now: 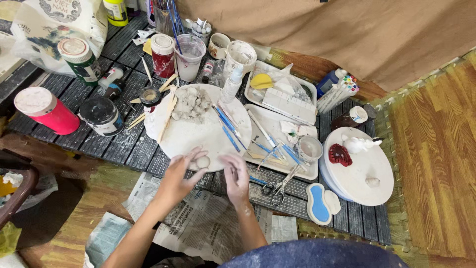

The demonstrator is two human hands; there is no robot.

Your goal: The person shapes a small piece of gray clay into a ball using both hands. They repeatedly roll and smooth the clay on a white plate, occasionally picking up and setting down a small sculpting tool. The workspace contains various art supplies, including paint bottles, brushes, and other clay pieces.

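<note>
A small flattened disc of pale grey clay (202, 162) is pinched between the fingertips of the left hand (179, 174), at the near edge of a round white work board (198, 134) set on a low dark slatted table (124, 144). The right hand (235, 176) is held just beside it at the same near edge, palm turned inward and fingers loosely curled; whether anything is gripped in it cannot be told. A heap of torn grey clay lumps (191, 104) is piled toward the far edge of the board, and blue-handled modelling tools (229, 126) are laid across its right edge. Near the table's left edge a red cylindrical jar with a white lid (45, 111) is stood. A rectangular white tray (277, 141) lies to the right of the board, with metal scissors (280, 186) at its near edge. Toward the right edge of the table, a second round white board (364, 173) is seen carrying a dark red clay piece (340, 154). Crumpled newspaper (198, 223) is spread under the forearms, off the table's near edge.
</note>
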